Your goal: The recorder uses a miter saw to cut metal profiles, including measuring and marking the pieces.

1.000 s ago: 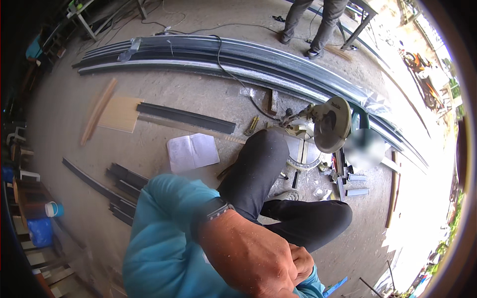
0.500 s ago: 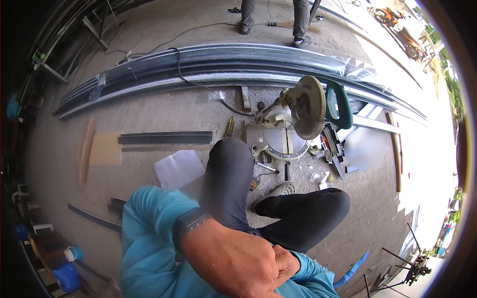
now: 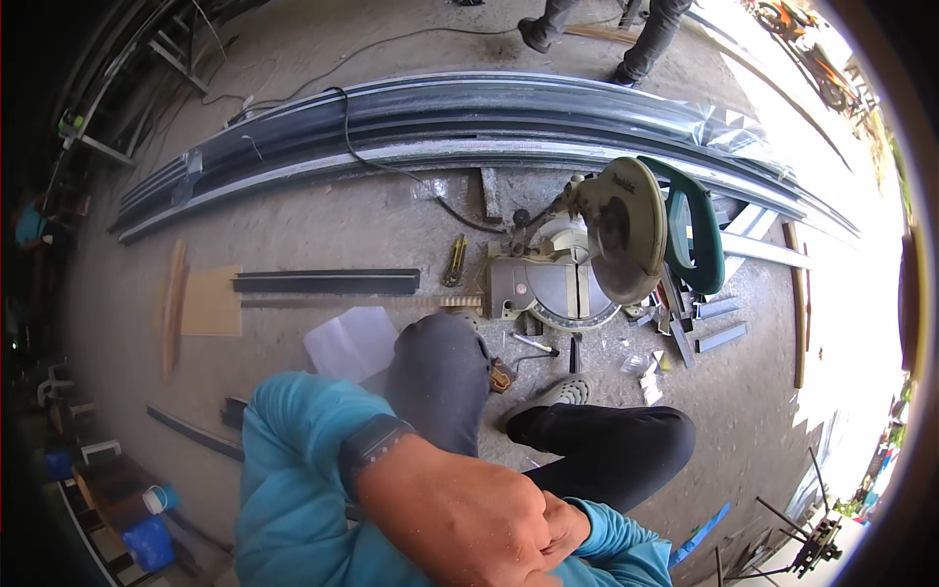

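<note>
My left hand, with a dark watch on its wrist, is closed and lies across the front of my body. Against its knuckles rests my right hand, its fingers curled. The two hands meet above my lap; their fingertips are hidden, and whatever they might hold cannot be made out. Beyond my knees stands a miter saw with a pale blade guard and a green handle, its head raised. A tape measure and a pen-like white stick lie near my foot.
Long dark metal profiles stretch across the floor behind the saw, a cable over them. A yellow utility knife, a short dark profile and a white sheet lie leftward. Offcuts are scattered right. Another person's legs stand far back.
The view has shifted slightly, so the saw sits further right and lower. My left-side knee has dropped, uncovering more floor. The other person has stepped to the right. My hands stay together.
</note>
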The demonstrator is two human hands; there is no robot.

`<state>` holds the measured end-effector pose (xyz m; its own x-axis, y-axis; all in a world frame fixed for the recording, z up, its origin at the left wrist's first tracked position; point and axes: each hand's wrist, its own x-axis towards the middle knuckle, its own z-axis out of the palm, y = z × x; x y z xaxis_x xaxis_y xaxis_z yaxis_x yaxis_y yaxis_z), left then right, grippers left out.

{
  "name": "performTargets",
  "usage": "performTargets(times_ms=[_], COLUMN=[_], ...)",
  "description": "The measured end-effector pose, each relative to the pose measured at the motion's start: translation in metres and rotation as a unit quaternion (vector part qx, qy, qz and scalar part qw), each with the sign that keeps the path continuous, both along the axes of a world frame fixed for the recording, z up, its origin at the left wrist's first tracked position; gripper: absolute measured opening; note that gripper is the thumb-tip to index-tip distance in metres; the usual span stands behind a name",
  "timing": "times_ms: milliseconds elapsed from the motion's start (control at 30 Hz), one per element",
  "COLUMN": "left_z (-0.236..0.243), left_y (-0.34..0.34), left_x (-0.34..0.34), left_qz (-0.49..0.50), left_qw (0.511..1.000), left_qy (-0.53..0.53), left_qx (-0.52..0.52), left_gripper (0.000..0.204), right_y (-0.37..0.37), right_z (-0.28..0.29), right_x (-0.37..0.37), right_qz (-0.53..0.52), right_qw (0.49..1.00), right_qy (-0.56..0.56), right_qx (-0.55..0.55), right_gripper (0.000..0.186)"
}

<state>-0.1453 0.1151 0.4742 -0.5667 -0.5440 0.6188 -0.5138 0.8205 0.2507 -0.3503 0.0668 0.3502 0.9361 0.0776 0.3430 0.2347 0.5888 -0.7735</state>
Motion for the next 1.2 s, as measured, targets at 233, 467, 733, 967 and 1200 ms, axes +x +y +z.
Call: performTargets(times_ms=[233, 467, 733, 967, 1200], left_z=[0.003, -0.113, -0.359, -0.444, -0.468], left_y=[0.014, -0.037, -0.130, -0.208, -0.199], left_x=[-0.003, 0.129, 0.320, 0.387, 0.401], left_qz=[-0.107, 0.272, 0.616, 0.670, 0.605], left_qw=[0.977, 0.791, 0.639, 0.631, 0.713], left_qy=[0.064, 0.373, 0.247, -0.107, -0.089], left_qx=[0.174, 0.401, 0.388, 0.377, 0.342], left_gripper=[0.019, 0.034, 0.044, 0.064, 0.055], right_y=[-0.033, -0.158, -0.297, -0.296, -0.297], right_z=[0.044, 0.056, 0.005, 0.009, 0.012], right_x=[0.030, 0.043, 0.095, 0.127, 0.140], right_qz=[-0.078, -0.545, -0.484, -0.451, -0.470], right_qw=[0.981, 0.676, 0.490, 0.599, 0.537], right_qy=[-0.083, 0.066, 0.280, 0.424, 0.481], right_qx=[-0.159, -0.492, -0.669, -0.508, -0.510], right_gripper=[0.047, 0.053, 0.075, 0.068, 0.068])
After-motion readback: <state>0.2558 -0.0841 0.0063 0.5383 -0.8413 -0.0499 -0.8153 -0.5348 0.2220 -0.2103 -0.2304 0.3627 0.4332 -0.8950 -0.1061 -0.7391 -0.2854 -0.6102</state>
